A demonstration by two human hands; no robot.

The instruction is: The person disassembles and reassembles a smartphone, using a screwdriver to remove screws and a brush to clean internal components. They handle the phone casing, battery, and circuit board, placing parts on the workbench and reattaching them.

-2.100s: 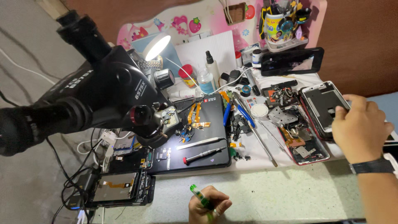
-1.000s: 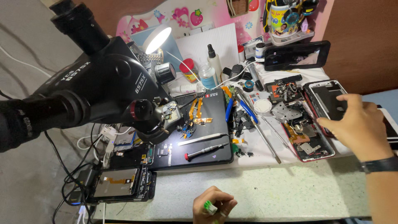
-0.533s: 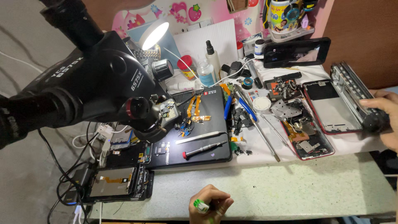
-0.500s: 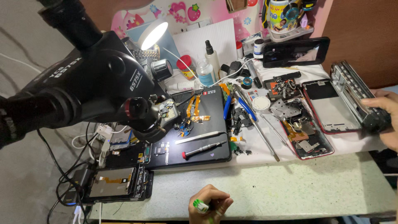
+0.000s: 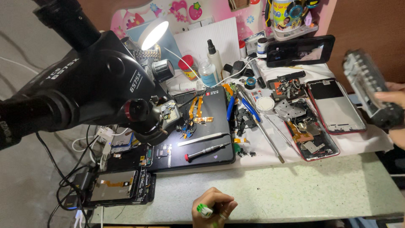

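Right hand (image 5: 394,116) grips a grey tool (image 5: 367,88) above the bench (image 5: 295,190); left hand (image 5: 213,209) is closed around a green-tipped pen (image 5: 204,210). Best keep the tool level, clear of the open phone (image 5: 310,133).

Black microscope (image 5: 84,88); black work mat (image 5: 202,131); green-white tool (image 5: 205,210); blue-handled pliers (image 5: 240,107); speckled pale-green tabletop (image 5: 295,185).

A speckled pale-green bench top (image 5: 295,190) is seen carrying the work. A black mat (image 5: 198,139) is laid on its left half, with tweezers (image 5: 204,139) and a red-tipped screwdriver (image 5: 206,150) on it. A dismantled phone screen (image 5: 114,185) is set at the near left corner. To the right, a white cloth (image 5: 363,141) is spread, on which two opened phone frames (image 5: 335,105) (image 5: 310,135), blue-handled pliers (image 5: 230,107) and loose parts are laid. Bottles (image 5: 209,69) are stood along the back edge.
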